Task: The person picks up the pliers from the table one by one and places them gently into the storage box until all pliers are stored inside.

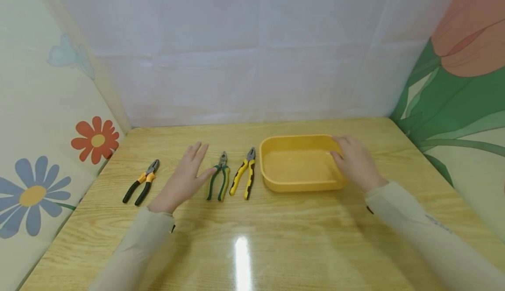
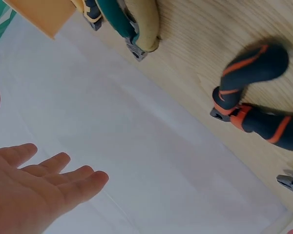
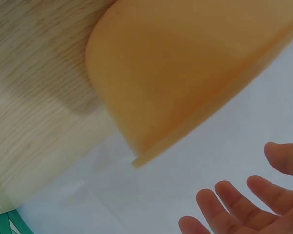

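My left hand (image 1: 183, 179) is held over the table with its fingers straight and thumb out, holding nothing. Below it, seen only in the left wrist view, lie pliers with black and red-orange handles (image 2: 256, 66). To its right are green-handled pliers (image 1: 225, 183) and yellow-and-black pliers (image 1: 250, 179); to its left, pliers with orange-and-black handles (image 1: 145, 186). A yellow plastic basket (image 1: 300, 186) stands right of the pliers. My right hand (image 1: 357, 161) is at its right rim, fingers loosely spread; the right wrist view shows a gap between fingertips and basket.
The wood-grain table (image 1: 296, 238) meets a white cloth backdrop (image 1: 256, 63) at the back. Flower-printed panels (image 1: 35, 172) flank it on the left and right. A bright light reflection lies near the table's front.
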A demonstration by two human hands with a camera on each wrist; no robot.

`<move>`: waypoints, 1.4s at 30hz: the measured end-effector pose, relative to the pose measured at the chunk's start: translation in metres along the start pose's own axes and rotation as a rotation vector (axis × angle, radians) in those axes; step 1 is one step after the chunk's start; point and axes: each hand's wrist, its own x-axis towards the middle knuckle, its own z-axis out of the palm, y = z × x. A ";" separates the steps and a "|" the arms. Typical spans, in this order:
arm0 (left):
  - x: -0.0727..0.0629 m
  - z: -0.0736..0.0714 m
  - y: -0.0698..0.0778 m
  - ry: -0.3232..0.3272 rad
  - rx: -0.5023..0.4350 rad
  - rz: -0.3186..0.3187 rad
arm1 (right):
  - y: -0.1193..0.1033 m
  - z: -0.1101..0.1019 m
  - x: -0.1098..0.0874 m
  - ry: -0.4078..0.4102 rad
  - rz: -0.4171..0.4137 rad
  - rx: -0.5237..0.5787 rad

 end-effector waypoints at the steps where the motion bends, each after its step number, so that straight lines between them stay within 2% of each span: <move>1: -0.001 -0.001 -0.001 0.000 -0.005 -0.003 | 0.000 0.000 0.000 -0.002 0.011 0.005; 5: -0.006 -0.005 -0.004 0.000 -0.016 -0.018 | 0.003 -0.002 0.000 -0.010 0.046 0.024; 15: -0.012 -0.010 -0.011 0.014 0.034 -0.030 | 0.013 -0.003 -0.003 0.001 0.058 0.054; 19: -0.016 -0.014 -0.014 -0.003 0.018 -0.052 | 0.016 -0.004 -0.003 -0.022 0.081 0.076; 24: -0.020 -0.020 -0.020 0.006 0.002 -0.062 | 0.020 -0.004 -0.002 -0.058 0.113 0.115; 31: -0.024 -0.026 -0.027 0.009 0.030 -0.079 | 0.025 -0.001 0.000 -0.069 0.113 0.129; 35: -0.027 -0.029 -0.030 -0.006 0.011 -0.098 | 0.027 -0.001 0.000 -0.081 0.126 0.135; 42: -0.033 -0.032 -0.039 0.007 0.007 -0.108 | 0.033 -0.002 0.003 -0.113 0.159 0.163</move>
